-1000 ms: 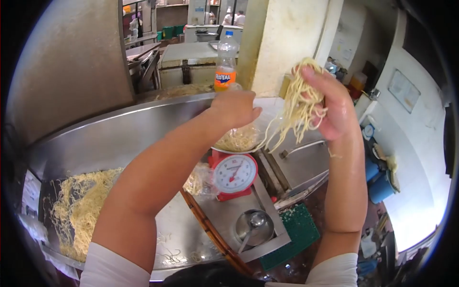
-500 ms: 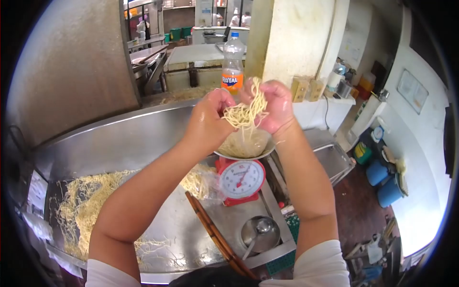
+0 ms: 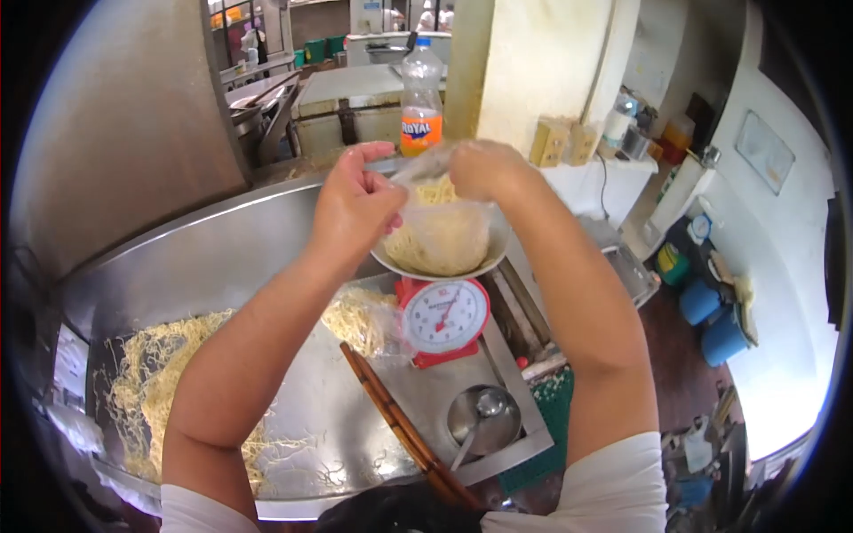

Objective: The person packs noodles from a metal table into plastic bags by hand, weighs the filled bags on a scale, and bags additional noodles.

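A clear plastic bag (image 3: 440, 233) of pale yellow noodles sits in the round pan (image 3: 484, 268) of a red dial scale (image 3: 444, 317). At the bag's left rim is my left hand (image 3: 357, 202), its index finger stretched out and the fingers apart. My right hand (image 3: 490, 169), slightly blurred, is closed on the upper right edge of the bag, with its fingertips partly hidden. Left of the scale lies another clear bag of noodles (image 3: 360, 322). A large heap of loose noodles (image 3: 147, 391) spreads over the left of the metal tray (image 3: 324, 426).
An orange-labelled bottle (image 3: 421, 102) stands on the ledge behind the pan. Long wooden sticks (image 3: 391, 413) lie across the tray's front, left of a metal bowl (image 3: 483, 428) with a ladle in it. Blue containers (image 3: 724, 338) stand on the floor at right.
The noodles held between both hands have gone from them, and noodles now show at the bag's mouth. My hands have moved apart, the right one onto the bag's edge. The view has shifted slightly.
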### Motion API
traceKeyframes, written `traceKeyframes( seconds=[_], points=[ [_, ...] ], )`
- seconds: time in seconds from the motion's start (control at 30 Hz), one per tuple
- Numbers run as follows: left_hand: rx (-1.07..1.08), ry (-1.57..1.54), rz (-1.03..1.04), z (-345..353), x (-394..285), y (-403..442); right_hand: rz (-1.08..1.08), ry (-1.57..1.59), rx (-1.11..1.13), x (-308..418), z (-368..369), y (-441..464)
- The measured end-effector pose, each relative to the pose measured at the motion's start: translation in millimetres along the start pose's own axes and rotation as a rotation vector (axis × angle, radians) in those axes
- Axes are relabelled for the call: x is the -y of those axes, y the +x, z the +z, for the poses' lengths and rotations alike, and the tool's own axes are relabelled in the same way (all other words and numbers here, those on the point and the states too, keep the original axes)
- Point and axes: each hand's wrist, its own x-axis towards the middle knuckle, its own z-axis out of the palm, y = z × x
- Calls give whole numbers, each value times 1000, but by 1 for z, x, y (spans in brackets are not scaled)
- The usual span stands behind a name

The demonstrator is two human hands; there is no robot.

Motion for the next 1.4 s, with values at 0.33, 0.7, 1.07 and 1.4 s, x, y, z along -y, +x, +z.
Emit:
traceKeyframes(
  seconds=[0.33,0.7,1.07,1.4],
  points=[
    [61,203,-155,-9,10,4,162,147,-419,20,-35,-30],
    [53,310,-179,-9,11,6,141,89,-615,-8,-7,-46],
    [189,445,-214,-14,32,6,274,492,39,-41,24,-37],
    [-124,1311,580,-67,32,24,334,1098,-580,14,-14,-36]
  ],
)
